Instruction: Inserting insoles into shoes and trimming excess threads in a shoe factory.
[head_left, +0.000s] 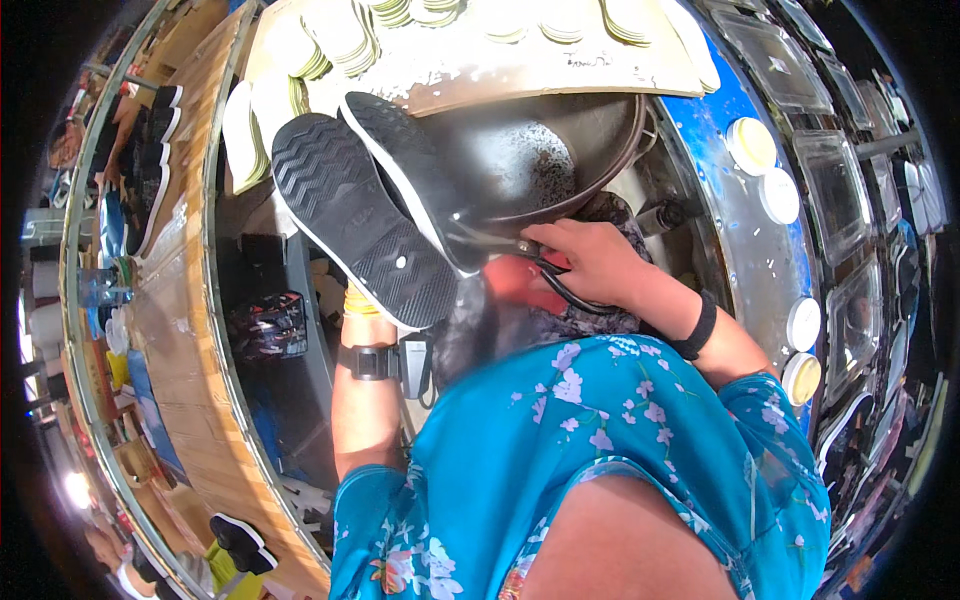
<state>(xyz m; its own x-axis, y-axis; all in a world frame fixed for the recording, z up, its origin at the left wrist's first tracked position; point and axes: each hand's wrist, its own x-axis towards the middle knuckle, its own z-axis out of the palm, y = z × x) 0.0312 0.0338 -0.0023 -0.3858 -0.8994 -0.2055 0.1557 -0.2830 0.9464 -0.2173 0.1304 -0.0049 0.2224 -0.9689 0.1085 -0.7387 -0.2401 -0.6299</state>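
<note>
A pair of black shoes with white sidewalls is held up left of centre. One shoe (365,215) turns its black zigzag-tread sole up, with a small white spot near the heel. Behind it the other shoe (400,150) lies tilted alongside. My left forearm (365,420) reaches up beneath them; the shoes hide that hand's fingers, and it bears the pair. In my right hand (590,260) is a pair of scissors (551,266) with dark handles. Their blades, blurred, point left at the white edge near the shoe's heel.
Ahead stands a dark round metal basin (590,170), partly under a cardboard sheet (540,72) with stacked pale insoles. On the right runs a blue-edged metal ledge (735,240) with round white lids. A wooden bench (190,300) stands left, with a conveyor-like rail carrying shoes beyond it.
</note>
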